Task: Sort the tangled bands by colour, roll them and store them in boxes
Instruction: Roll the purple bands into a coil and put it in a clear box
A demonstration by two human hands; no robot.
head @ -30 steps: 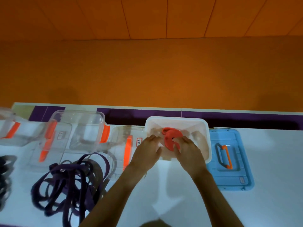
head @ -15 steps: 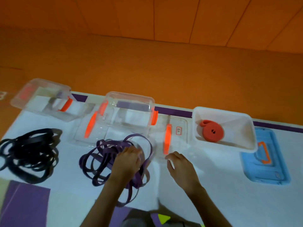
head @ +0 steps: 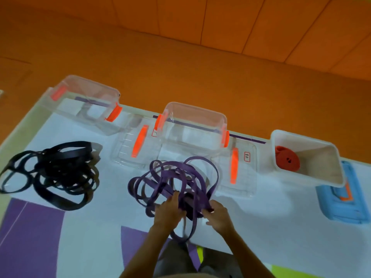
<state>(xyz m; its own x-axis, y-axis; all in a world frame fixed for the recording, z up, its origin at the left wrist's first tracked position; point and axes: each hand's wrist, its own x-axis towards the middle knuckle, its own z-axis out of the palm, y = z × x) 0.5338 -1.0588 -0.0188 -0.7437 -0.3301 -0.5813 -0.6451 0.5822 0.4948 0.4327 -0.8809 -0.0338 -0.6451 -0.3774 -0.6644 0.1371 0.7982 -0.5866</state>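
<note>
Our bare forearms reaching forward close together, our left hand with fingers curled round the purple bands, our right hand just beside it, pinching a strand

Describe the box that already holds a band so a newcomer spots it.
Follow the far edge of the table rightward. The last container there, beside a blue lid, is the white box. Unlike the clear boxes, it is opaque and holds a rolled red band.

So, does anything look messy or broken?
Nothing looks broken or spilled. The purple bands are a knotted heap, gripped by the left hand and right hand. The black bands lie tangled at left. Only the red band is rolled, in the white box.
</note>
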